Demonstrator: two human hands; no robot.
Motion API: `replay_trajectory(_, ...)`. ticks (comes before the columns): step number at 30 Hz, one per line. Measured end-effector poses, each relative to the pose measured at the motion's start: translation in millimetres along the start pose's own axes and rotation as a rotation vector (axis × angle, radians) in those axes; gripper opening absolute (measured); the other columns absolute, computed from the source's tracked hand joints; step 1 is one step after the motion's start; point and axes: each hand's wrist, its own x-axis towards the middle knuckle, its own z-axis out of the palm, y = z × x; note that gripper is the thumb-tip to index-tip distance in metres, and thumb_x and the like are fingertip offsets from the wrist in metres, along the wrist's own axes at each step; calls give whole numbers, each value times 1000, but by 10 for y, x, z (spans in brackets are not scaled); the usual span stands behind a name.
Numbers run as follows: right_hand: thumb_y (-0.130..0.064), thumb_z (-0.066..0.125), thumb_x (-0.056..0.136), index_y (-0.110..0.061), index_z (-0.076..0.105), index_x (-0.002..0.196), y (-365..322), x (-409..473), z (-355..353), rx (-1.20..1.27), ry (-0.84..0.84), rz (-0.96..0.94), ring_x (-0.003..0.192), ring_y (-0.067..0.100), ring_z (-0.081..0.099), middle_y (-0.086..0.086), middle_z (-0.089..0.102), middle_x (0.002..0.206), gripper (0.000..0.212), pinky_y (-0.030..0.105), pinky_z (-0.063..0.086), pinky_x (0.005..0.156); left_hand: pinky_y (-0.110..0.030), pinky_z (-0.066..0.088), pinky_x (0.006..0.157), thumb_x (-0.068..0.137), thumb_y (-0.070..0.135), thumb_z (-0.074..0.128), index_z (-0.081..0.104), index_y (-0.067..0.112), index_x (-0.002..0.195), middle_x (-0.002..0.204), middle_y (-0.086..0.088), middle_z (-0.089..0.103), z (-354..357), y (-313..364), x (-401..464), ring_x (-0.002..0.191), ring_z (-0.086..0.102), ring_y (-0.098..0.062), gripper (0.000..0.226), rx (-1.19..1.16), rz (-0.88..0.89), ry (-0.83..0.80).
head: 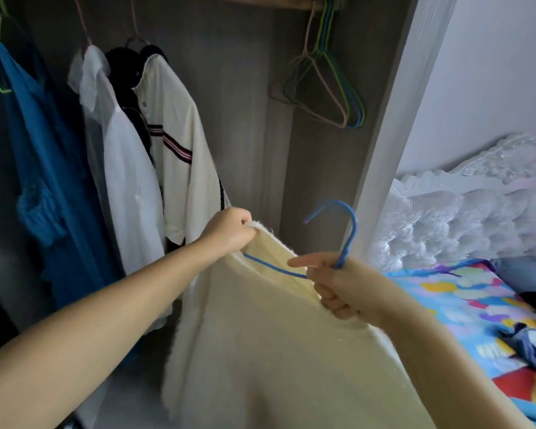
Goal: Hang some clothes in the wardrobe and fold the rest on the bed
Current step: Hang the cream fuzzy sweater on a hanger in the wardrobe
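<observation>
Our left hand [229, 230] pinches the cream top [276, 351] at its shoulder, while our right hand [338, 289] grips the blue hanger [342, 239] half inside its neck, before the wardrobe. We judge the loose far shoulder may slip off the hanger if we lift it to the rail [260, 1] too soon.

Between our hands hangs a cream garment [260, 351] of fuzzy, matt cloth. In our right hand [344, 289] the blue hanger [347, 239] looks like smooth coated wire. Right of that hand, the bed cover [464, 301] is bright printed cloth.

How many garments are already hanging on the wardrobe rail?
4: a blue dress far left, a sheer white shirt, a black garment mostly hidden behind it, and a striped cream shirt. More may be hidden.
</observation>
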Motion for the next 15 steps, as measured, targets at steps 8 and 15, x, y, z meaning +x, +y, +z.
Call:
replay_trajectory(8,-14,37,100,-27,70,104,-99,28,-192,-183,-10,24,36,8,24,-8,29,45,36,14,22,35,-17,32,34,79,-3,42,43,12,64,50,-7,38,-86,-301,-93,32,40,-17,21,-180,-237,-58)
replay_trajectory(15,-9,39,100,-13,62,108,-177,205,147,-61,60,62,34,6,23,-7,27,45,25,14,18,35,-23,43,39,85,-2,44,41,14,66,59,-10,45,54,151,-307,35,48,-16,25,-492,-144,-281)
